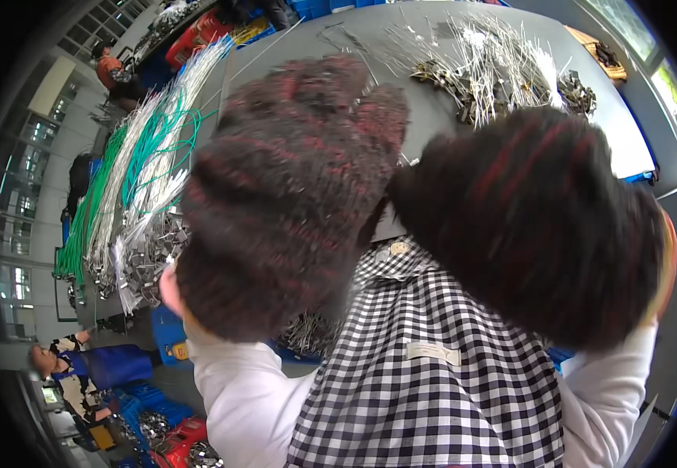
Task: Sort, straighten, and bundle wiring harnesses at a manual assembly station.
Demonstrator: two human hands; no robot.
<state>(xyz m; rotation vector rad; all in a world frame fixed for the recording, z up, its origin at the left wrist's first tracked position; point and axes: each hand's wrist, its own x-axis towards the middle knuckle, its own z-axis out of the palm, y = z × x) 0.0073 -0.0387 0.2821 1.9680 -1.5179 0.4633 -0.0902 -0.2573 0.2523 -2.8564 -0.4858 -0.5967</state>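
Both of my hands are raised close in front of me, in dark knitted gloves flecked with red. My left hand (284, 195) fills the middle left, its fingers upward and a gap between them and the thumb. I see nothing held in it. My right hand (533, 226) is smeared by motion, its fingers toward the left hand; whether it grips anything is hidden. Behind the hands lies a grey table (276, 58). A pile of thin white wire-like strands with metal pieces (502, 66) lies on its far right part.
Bundles of white strands (190, 93) and green strands (96, 203) with metal ends lie at the left. A person in a blue apron (112, 366) is at the lower left, near blue bins (139, 398) and a red bin (186, 437). Another person (112, 74) is farther back.
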